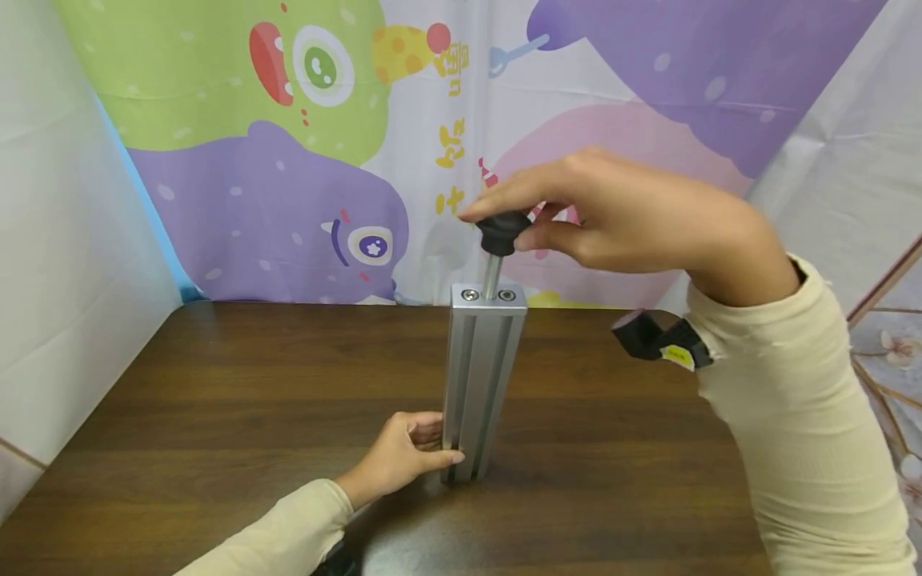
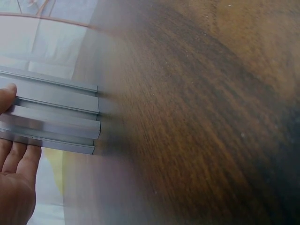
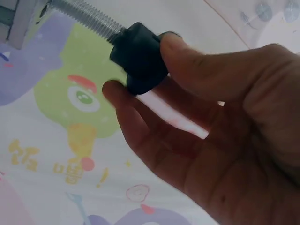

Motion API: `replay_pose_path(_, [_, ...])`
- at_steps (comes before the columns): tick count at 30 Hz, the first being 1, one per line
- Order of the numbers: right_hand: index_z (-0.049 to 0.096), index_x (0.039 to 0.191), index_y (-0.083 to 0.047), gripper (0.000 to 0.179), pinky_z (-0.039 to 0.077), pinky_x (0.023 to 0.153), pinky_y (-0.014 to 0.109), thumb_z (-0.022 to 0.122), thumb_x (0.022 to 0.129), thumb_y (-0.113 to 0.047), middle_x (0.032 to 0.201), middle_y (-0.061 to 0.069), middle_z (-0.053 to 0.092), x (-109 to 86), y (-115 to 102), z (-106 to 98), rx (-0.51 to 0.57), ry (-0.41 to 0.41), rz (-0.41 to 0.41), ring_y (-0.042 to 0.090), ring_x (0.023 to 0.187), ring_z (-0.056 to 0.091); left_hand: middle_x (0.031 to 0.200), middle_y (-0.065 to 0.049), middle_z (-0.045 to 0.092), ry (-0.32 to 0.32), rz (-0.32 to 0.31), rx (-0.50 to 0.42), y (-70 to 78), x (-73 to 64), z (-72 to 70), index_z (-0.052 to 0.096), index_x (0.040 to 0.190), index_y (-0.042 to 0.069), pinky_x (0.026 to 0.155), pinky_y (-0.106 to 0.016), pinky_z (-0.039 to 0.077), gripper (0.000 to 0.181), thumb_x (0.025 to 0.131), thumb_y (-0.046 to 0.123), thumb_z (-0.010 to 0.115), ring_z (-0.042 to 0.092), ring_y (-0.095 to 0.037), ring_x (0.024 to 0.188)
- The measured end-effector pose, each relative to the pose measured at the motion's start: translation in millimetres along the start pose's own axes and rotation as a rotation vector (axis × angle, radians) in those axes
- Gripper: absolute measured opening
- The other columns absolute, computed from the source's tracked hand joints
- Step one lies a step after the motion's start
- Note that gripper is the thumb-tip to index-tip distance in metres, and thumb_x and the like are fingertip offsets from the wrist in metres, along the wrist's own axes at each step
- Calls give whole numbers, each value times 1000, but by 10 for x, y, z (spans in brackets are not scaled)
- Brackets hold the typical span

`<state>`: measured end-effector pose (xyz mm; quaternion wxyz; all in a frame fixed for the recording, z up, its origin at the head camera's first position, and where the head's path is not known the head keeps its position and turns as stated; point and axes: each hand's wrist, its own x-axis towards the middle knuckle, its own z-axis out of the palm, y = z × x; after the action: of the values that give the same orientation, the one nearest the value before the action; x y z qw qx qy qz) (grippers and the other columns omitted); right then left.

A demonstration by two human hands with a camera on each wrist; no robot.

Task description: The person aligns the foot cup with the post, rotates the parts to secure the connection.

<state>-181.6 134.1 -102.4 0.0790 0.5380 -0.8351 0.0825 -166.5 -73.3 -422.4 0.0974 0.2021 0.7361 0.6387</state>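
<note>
A silver aluminium profile (image 1: pixel 484 376) with long slots stands upright on the wooden table, tilted slightly in the head view. My left hand (image 1: pixel 403 452) grips it low down, thumb on the near face and fingers behind; the left wrist view shows the profile's grooved end (image 2: pixel 56 110) close to the table. From the top plate (image 1: pixel 489 296), between two screws, rises a threaded rod (image 3: pixel 89 18) capped by a black knob (image 1: pixel 502 232). My right hand (image 1: pixel 619 212) pinches this knob between thumb and fingers, as the right wrist view also shows. Part of the rod is hidden inside the profile.
The brown wooden table (image 1: pixel 252 400) spreads around the profile. Behind it hangs a cloth printed with cartoon monsters (image 1: pixel 288 208), with white fabric (image 1: pixel 58 200) at the sides. A black wrist camera (image 1: pixel 659 340) juts from the right sleeve.
</note>
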Motion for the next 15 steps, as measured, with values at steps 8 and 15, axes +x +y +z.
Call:
replay_pose_path(8, [61, 63, -15, 41, 38, 47, 21, 63, 72, -56, 57, -7, 54, 157, -237, 33, -240, 155, 308, 8, 51, 45, 99, -21, 63, 4, 18, -24, -55, 18, -16, 54, 109, -13, 81, -28, 50, 46, 72, 5, 73, 60, -26, 95])
replay_pose_path(15, [40, 46, -11, 62, 29, 41, 29, 59, 68, -66, 45, -1, 32, 240, -360, 147, -360, 283, 508, 14, 46, 32, 99, -21, 63, 4, 16, -8, -145, 36, -27, 51, 112, -15, 82, -29, 50, 51, 72, 7, 73, 60, -26, 95])
